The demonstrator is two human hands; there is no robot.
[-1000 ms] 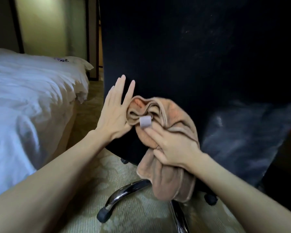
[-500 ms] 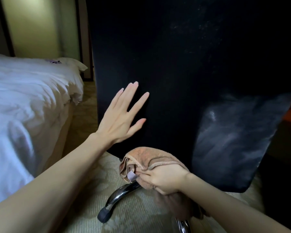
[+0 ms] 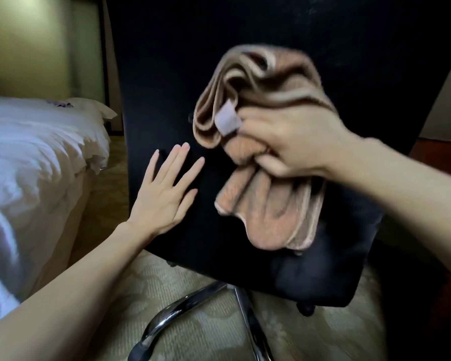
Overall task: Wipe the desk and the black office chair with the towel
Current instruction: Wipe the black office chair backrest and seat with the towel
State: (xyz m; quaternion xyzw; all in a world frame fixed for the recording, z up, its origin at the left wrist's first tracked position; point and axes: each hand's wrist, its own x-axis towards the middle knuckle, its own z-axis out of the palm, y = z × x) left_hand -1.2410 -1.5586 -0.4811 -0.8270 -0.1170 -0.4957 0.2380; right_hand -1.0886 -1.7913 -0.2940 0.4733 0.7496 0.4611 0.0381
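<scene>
Clutching the towel [image 3: 271,209] in a wad, right hand [image 3: 284,144] holds it up against or just before the black chair back [image 3: 167,74], left hand [image 3: 164,194] pressed flat there, fingers straight; cloth judged soft, light, floppy, best gripped mid-bunch, tail hanging free.

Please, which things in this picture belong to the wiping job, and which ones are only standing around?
Belong to the job:
- towel, bunched and gripped by the right hand
- black office chair, with the left hand resting flat on its back

Only standing around:
- bed with white bedding, on the left
- carpet under the chair
</scene>
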